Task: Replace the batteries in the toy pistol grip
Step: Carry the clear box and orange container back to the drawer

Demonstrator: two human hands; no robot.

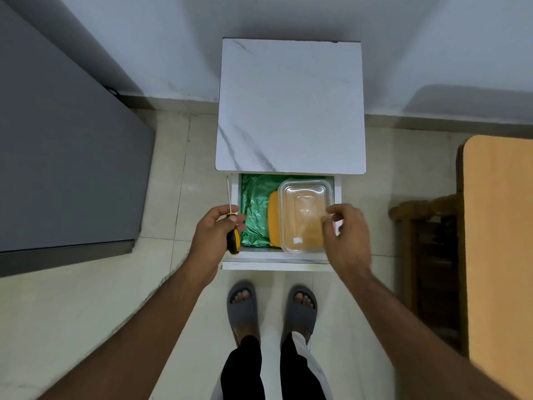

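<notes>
My left hand (215, 230) grips a screwdriver (232, 232) with a yellow and black handle, its thin shaft pointing up beside the open drawer (277, 259). In the drawer lies a clear plastic container (305, 216) over an orange lid (272, 220), on green crinkled wrapping (255, 203). My right hand (347, 235) hovers at the container's right edge with fingers curled, blurred; whether it grips the container I cannot tell. No toy pistol grip or batteries are in view.
The drawer belongs to a small white marble-patterned cabinet (291, 105) against the wall. A grey appliance (63, 168) stands at the left, a wooden table (501, 255) and a dark chair (427, 255) at the right. My feet in grey slippers (271, 307) stand on the tiled floor.
</notes>
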